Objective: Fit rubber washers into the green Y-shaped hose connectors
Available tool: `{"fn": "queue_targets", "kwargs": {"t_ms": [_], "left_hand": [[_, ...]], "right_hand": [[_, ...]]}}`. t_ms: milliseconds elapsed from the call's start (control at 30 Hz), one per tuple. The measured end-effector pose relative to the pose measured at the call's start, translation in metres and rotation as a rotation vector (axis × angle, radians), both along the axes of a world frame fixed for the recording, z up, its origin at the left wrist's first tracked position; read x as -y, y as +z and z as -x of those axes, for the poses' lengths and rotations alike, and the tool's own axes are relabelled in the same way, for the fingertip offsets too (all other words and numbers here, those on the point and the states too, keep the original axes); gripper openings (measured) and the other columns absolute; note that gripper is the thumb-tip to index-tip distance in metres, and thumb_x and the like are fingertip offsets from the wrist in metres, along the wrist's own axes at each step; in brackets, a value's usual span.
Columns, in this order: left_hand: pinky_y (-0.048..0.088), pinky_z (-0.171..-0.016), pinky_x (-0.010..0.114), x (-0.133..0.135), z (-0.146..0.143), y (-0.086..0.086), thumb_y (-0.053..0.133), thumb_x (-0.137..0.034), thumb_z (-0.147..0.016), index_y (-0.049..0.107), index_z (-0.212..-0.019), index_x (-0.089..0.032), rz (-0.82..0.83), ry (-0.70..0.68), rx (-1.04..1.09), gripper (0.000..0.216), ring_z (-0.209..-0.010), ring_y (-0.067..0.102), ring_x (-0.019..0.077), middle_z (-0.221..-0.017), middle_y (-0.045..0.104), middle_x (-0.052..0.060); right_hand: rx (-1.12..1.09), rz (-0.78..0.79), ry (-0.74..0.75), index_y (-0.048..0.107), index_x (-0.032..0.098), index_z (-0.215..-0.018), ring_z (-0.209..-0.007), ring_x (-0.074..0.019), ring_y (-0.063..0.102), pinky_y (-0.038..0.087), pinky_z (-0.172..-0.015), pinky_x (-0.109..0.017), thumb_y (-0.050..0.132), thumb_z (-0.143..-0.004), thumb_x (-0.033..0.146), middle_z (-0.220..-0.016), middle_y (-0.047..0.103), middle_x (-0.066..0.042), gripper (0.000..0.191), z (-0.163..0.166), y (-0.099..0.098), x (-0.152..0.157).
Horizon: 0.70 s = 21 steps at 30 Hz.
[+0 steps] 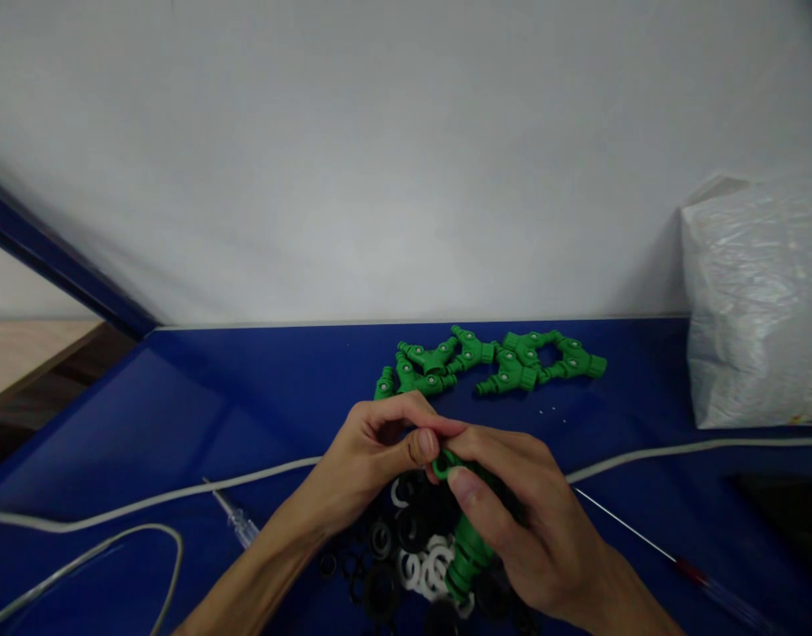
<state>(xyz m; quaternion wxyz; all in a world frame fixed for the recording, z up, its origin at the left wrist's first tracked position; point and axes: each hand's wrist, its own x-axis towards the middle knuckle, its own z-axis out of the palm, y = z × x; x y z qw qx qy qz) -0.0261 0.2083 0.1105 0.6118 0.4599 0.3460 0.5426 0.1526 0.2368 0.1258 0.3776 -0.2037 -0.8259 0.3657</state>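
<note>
My right hand (518,512) is wrapped round a green plastic Y-shaped hose connector (468,543), held over the blue table. My left hand (379,459) pinches at the connector's upper end with thumb and fingers closed; whatever small part sits between those fingertips is hidden. Right under both hands lies a heap of black and white rubber rings (412,548). Beyond my hands, several more green connectors (491,362) lie in a row near the wall.
A white cable (147,505) crosses the blue table (246,397) from left to right. A clear-handled screwdriver (237,521) lies at left, a thin red-handled tool (671,558) at right. A white plastic bag (756,300) stands at the right against the white wall.
</note>
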Motion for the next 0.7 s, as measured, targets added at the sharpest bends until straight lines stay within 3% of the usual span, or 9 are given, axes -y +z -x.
{"fn": "queue_targets", "kwargs": {"t_ms": [400, 567, 700], "left_hand": [[0.039, -0.065, 0.022, 0.003, -0.011, 0.005, 0.082, -0.04, -0.08, 0.078, -0.079, -0.019, 0.18, 0.07, 0.076, 0.021, -0.07, 0.052, 0.0101, -0.076, 0.063, 0.0], [0.044, -0.069, 0.021, 0.001, -0.01, 0.006, 0.076, -0.039, -0.086, 0.079, -0.087, -0.017, 0.222, 0.038, 0.126, 0.022, -0.075, 0.057, 0.0115, -0.083, 0.068, 0.003], [0.05, -0.072, 0.021, -0.002, -0.006, 0.014, 0.071, -0.029, -0.087, 0.076, -0.08, -0.015, 0.193, 0.103, 0.35, 0.017, -0.078, 0.059, 0.0126, -0.081, 0.065, 0.004]], "right_hand": [[-0.01, 0.08, 0.029, 0.05, 0.024, -0.074, -0.066, -0.0156, 0.06, 0.046, -0.067, -0.028, 0.047, -0.101, 0.024, -0.069, 0.056, 0.002, 0.028, -0.002, 0.003, 0.0], [-0.012, 0.079, 0.034, 0.056, 0.023, -0.082, -0.073, -0.0155, 0.063, 0.048, -0.073, -0.028, 0.046, -0.103, 0.023, -0.075, 0.061, 0.001, 0.024, -0.004, 0.004, -0.003], [-0.066, 0.072, -0.039, 0.061, 0.024, -0.092, -0.079, -0.0168, 0.066, 0.05, -0.073, -0.027, 0.047, -0.103, 0.025, -0.083, 0.067, -0.001, 0.018, -0.006, 0.003, -0.006]]}}
